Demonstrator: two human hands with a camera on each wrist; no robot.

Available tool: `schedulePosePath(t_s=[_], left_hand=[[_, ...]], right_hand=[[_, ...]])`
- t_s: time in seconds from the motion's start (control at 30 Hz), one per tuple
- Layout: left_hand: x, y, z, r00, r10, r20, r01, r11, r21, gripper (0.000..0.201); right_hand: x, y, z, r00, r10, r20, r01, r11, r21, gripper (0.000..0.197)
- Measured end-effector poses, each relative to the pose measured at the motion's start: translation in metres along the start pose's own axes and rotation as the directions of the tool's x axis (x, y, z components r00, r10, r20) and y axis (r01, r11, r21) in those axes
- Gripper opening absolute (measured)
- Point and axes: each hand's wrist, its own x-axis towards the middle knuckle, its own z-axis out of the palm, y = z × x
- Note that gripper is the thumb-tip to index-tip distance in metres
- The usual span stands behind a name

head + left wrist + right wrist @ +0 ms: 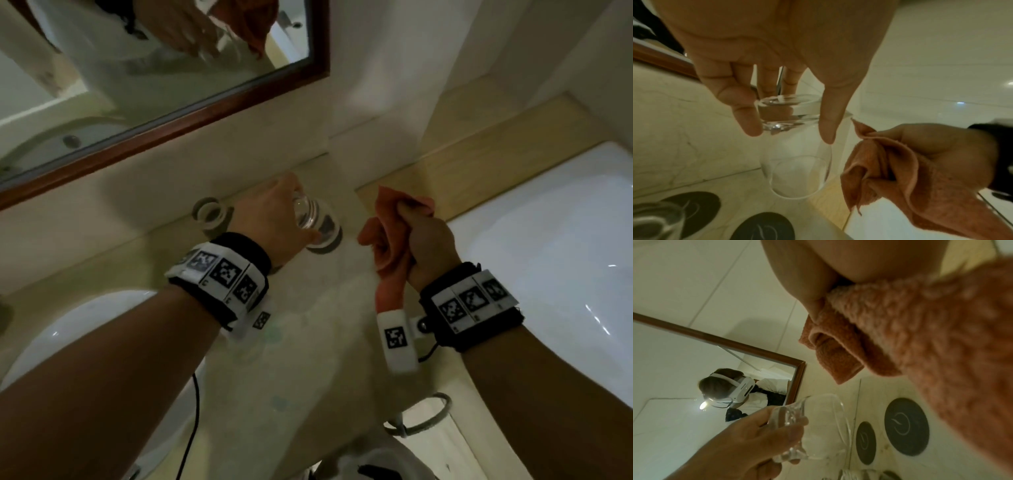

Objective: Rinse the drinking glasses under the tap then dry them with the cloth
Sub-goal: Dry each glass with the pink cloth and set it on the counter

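My left hand [303,210] grips a clear drinking glass [317,221] by its thick base, mouth down, over a dark coaster [334,240] at the back of the counter. I cannot tell whether the rim touches it. In the left wrist view, the thumb and fingers [745,113] pinch the base of the glass [795,159]. My right hand [430,236] holds a bunched orange cloth [387,236] just right of the glass, apart from it. The cloth [920,353] fills the right wrist view. A second glass [209,215] stands on the counter to the left.
A white basin [85,325] lies at the lower left and a white tub [548,257] at the right. A brown-framed mirror [219,102] hangs behind the counter. Two dark coasters [762,227] lie on the marble. A metal ring [428,414] hangs at the counter's front.
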Motion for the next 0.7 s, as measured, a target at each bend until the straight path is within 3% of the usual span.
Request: schedulePosePath(t_s=[0.33,0.7], left_hand=[[0.071,0.008,0.05,0.989,-0.078,0.123,0.049,0.974,0.223,0.059],[0.092,0.003,0.078,0.98,-0.108,0.169,0.052,0.951,0.306,0.043]], right_hand=[[0.02,0.0,-0.026,0.999,-0.013,-0.029,0.014,1.0,0.02,0.054],[0.021,0.006,-0.028,0.997,-0.006,-0.081,0.009,0.999,0.03,0.048]])
